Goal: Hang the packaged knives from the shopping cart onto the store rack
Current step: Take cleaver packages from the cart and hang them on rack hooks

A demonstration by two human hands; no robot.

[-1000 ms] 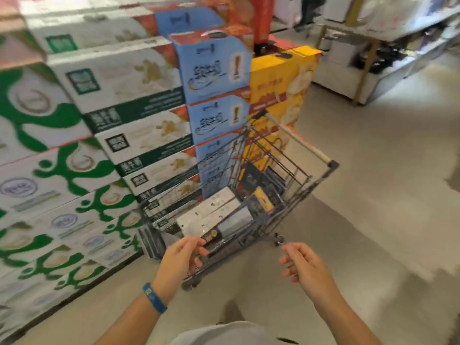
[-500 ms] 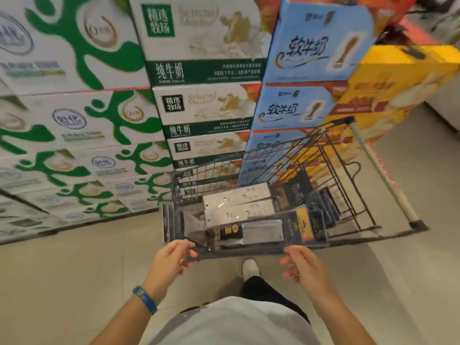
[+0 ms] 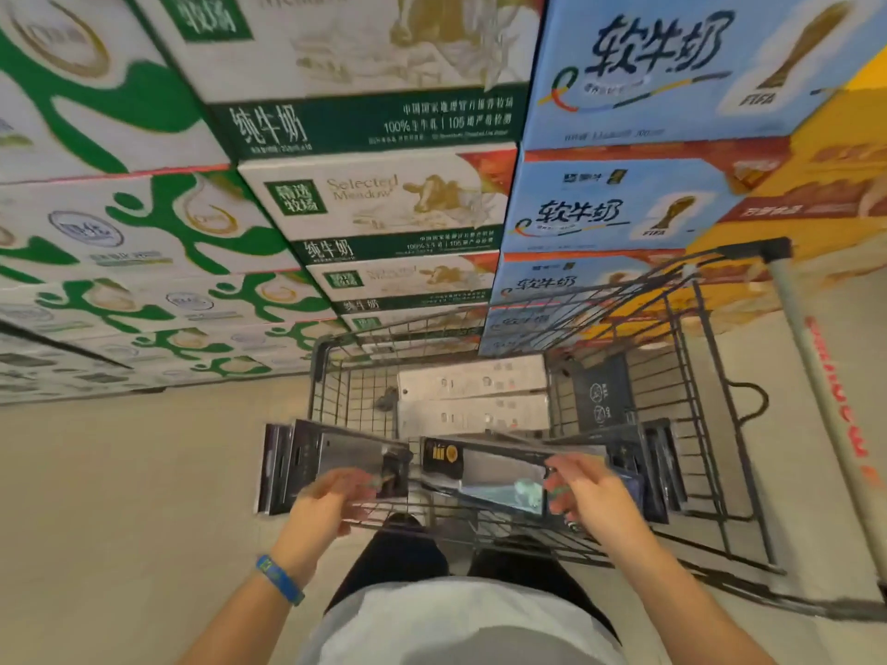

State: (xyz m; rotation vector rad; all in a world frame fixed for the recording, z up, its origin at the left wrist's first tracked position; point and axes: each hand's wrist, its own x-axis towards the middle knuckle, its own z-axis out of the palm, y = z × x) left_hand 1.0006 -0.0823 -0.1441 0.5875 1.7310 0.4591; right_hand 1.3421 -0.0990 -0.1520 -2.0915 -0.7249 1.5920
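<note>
Reaching into the shopping cart [image 3: 705, 405] from its near end, the person has both hands at a cleaver pack [image 3: 499, 472] that lies flat across the top of the load, just inside the near rim. The left hand [image 3: 331, 501], with a blue wristband [image 3: 278, 578] on that wrist, is at the pack's handle end. The right hand [image 3: 590, 491] is at the blade end, its fingertips against the clear window. Both are motion-blurred, so I cannot tell whether either grip is clamped on the pack or only resting against it. My reading is that one hand goes to each end because the card is long and floppy, and lifting it level keeps it from snagging the wire. More packaged knives [image 3: 288, 467] are stacked on edge at the cart's near left corner, poking out past the left wall over the floor [image 3: 120, 472]. They seem too long to lie inside crosswise. Further dark packs stand at the near right corner. Deeper in the basket, toward the far end, lie two pale flat boxes [image 3: 475, 386], and a dark upright pack [image 3: 600, 395] leans against the right wall. The cart handle [image 3: 811, 357] runs along the right side of the view, so the person is working from the nose end. Milk cartons [image 3: 384, 204] are stacked high just beyond the far end. No store rack is in view, so hanging looks not yet begun, and nearly all the stock still sits in the cart.
</note>
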